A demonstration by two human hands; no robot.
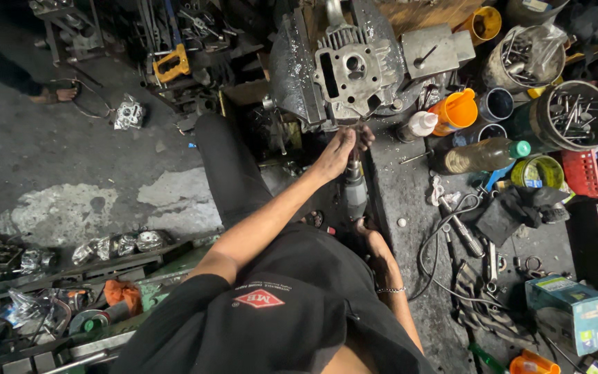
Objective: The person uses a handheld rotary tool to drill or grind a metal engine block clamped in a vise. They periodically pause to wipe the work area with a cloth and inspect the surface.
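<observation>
My right hand (367,232) grips the rear of the power drill (354,188); my left hand (340,149) wraps its nose. I judge drilling into the cylinder head (349,73) is underway; next needs steady forward pressure. Drill's long axis points toward 12 o'clock, at the workbench (410,201) edge.

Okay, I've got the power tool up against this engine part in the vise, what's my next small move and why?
Probably steady the tip before running it: your left hand guides the power tool at the lower edge of the engine part, and your right hand grips its rear.
</observation>
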